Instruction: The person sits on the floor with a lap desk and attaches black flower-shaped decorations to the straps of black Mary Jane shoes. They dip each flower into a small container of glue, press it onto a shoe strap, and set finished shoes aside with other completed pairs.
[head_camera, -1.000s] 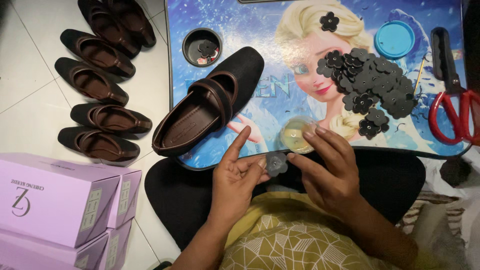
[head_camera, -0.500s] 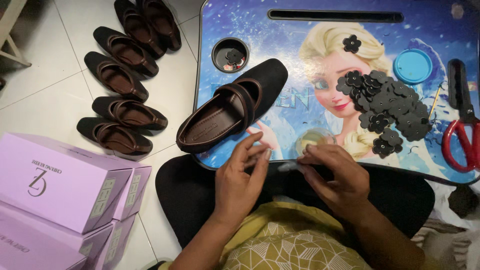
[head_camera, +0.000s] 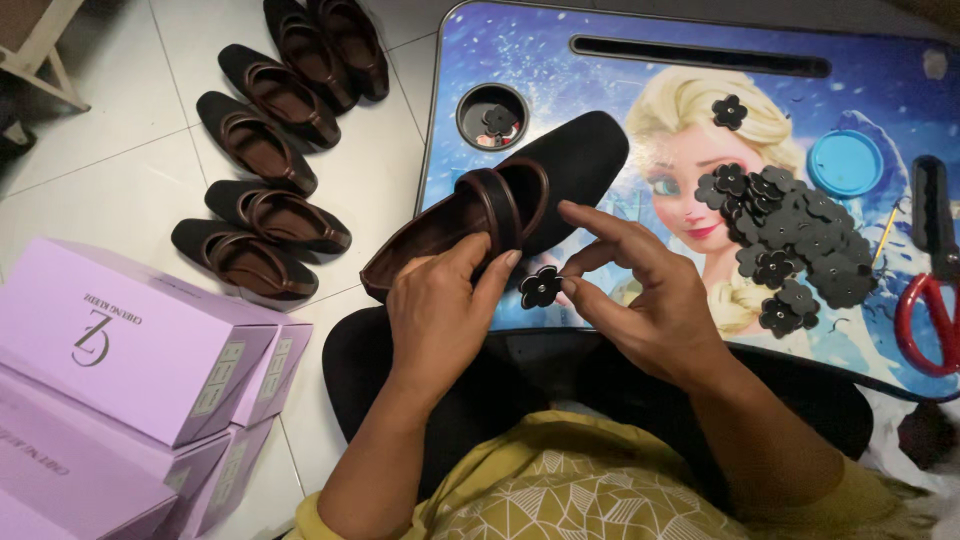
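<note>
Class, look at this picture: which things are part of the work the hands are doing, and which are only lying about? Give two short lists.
In use:
left hand touching the shoe
right hand pinching a black flower
flower pile
lap table

Lying about:
scissors
blue lid
floor shoes
lilac boxes

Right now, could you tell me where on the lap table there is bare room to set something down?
Free: the strip of lap table between the long slot and the shoe. Crowded: right side, with the flower pile, blue lid and scissors.
</note>
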